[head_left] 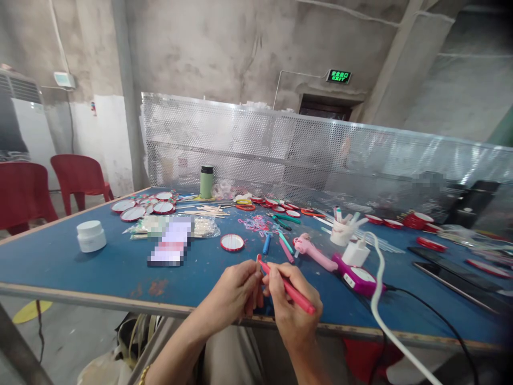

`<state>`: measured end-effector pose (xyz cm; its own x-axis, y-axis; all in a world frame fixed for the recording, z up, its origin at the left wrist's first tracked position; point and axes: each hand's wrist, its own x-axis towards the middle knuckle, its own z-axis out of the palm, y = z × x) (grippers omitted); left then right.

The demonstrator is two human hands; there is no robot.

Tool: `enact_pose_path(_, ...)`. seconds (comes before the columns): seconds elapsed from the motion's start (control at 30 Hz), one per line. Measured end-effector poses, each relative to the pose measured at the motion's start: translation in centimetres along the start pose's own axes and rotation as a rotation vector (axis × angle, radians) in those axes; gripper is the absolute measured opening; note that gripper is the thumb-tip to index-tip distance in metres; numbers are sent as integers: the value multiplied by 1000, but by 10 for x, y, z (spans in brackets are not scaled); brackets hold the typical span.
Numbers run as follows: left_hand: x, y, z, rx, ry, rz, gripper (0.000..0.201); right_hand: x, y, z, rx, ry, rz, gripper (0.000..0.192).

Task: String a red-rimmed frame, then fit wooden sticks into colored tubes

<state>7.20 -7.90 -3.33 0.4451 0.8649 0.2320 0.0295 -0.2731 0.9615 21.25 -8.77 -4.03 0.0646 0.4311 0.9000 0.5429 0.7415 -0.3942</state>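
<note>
Near the front edge of the blue table, my left hand [232, 293] pinches a small stick-like piece with a red top [258, 259]. Its lower part is hidden by my fingers. My right hand [295, 315] is closed round a red pen [297, 297], held in a writing grip. The pen's tip meets or nearly meets the red top; I cannot tell which. Just beyond my hands lie a blue pen [266, 244], a pink pen [286, 249] and a round red-rimmed lid [232, 243].
A blurred-out phone [171, 241] and a white jar [91, 236] stand left. Right are a pink-and-purple handheld tool [356, 275], a white cup of pens [342, 232], a white cable [379, 299] and dark phones [452, 286]. A green bottle [206, 183] stands before the perforated metal screen [248, 139].
</note>
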Motion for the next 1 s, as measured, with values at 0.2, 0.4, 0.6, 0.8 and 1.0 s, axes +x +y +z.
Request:
enact_pose_path(0.2, 0, 0, 0, -13, 0, 17, 41, 1, 0, 1, -7, 5, 10, 15)
enact_pose_path(0.4, 1, 1, 0, -38, -4, -5, 41, 1, -1, 1, 1, 13, 34, 15)
enact_pose_path(0.6, 1, 0, 0, -43, -3, 5, 42, -1, 1, 1, 14, 35, 65, 16)
enact_pose_path(0.8, 1, 2, 0, -44, -3, 1, 42, 0, -1, 0, -10, 21, 27, 16)
enact_pose_path(1.0, 1, 3, 0, -49, -13, -6, 44, 1, -1, 0, -17, 2, 20, 16)
